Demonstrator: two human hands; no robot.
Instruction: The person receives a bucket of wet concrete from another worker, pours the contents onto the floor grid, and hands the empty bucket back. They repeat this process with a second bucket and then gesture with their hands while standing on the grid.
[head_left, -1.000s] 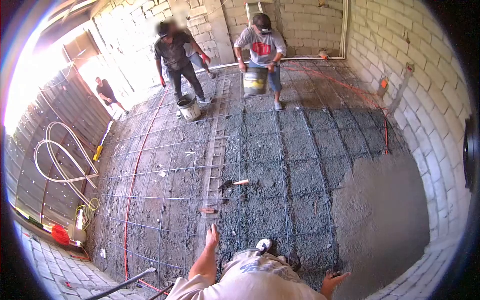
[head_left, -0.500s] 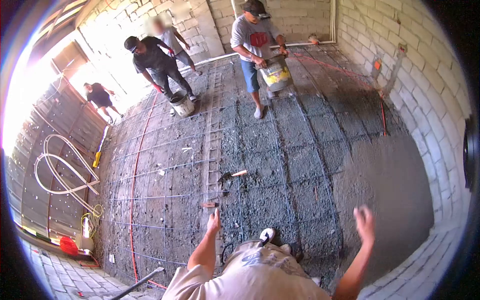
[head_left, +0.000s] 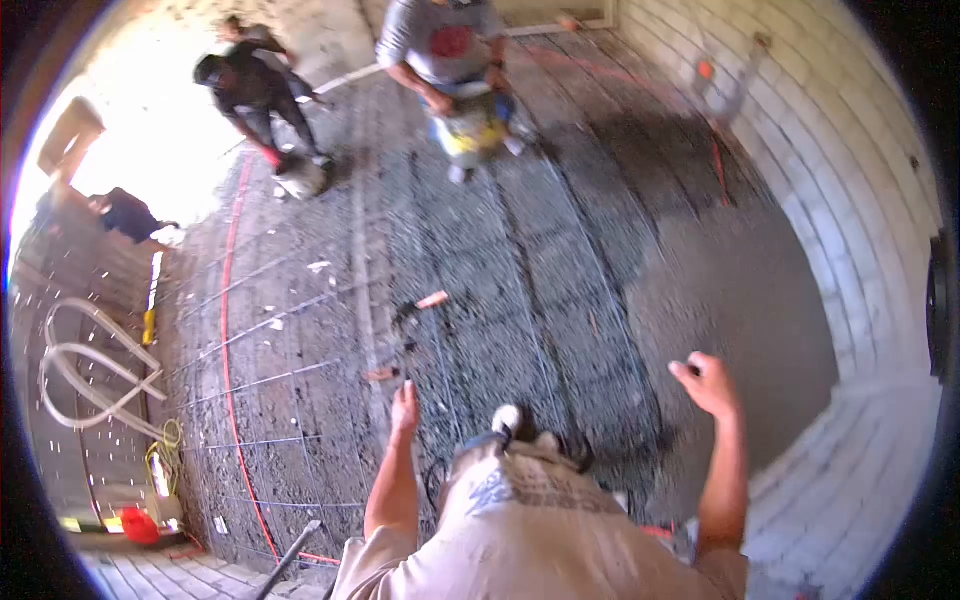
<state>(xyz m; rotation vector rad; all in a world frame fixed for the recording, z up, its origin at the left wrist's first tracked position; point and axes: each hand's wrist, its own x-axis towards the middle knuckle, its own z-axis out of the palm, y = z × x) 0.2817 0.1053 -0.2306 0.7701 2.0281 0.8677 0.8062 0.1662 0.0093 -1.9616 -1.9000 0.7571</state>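
Observation:
My left hand [head_left: 404, 410] is held out above the rebar grid, seen nearly edge-on with its fingers stretched forward and nothing visible in it. Just beyond it on the ground lies a small reddish-brown block [head_left: 381, 374]. Farther ahead rests a hammer [head_left: 430, 300] with a light wooden handle, its dark head blurred against the gravel. Off to the right, my right hand [head_left: 710, 386] hovers near the edge of the smooth wet concrete [head_left: 740, 300]. Its fingers are loosely bent and apart, with no object visible between them.
A person in a grey shirt holds a yellow-marked bucket [head_left: 470, 135] ahead. Another, in dark clothes, bends over a bucket [head_left: 302, 178]. Rebar [head_left: 520, 270] crosses the rough gravel. A red hose [head_left: 228, 330] runs along the left; a looped pale hose [head_left: 75, 350] hangs by the wall.
The view has tilted and shifted, so the scene slides up and left. My right hand has moved slightly, its fingers now more bent. The dark-clothed person stoops lower over the bucket.

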